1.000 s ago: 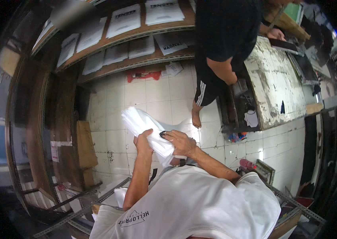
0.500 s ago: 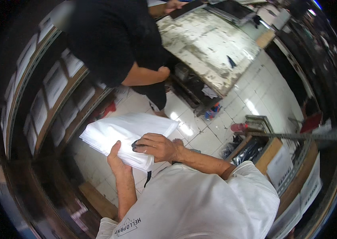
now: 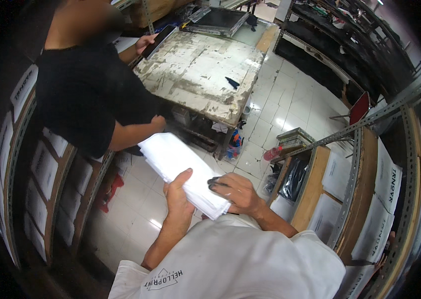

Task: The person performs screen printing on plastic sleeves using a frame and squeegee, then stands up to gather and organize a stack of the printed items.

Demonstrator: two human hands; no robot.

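A white stack of thin folded sheets, perhaps fabric or plastic, is held tilted in front of my body. My left hand grips its near left side, the thumb on top and the fingers underneath. At the right edge, my right hand is closed with its fingers bent against the stack. Dark stains cover those fingertips. What lies under the stack is hidden.
A person in black stands at the left by a paint-stained table, holding a dark flat object. Shelves with white packages line the left; more shelving stands at the right. A red chair is farther back.
My view has turned, so the table and person sit farther left. The white stack has gone from spread wide to a narrower bundle, with both hands still on it.
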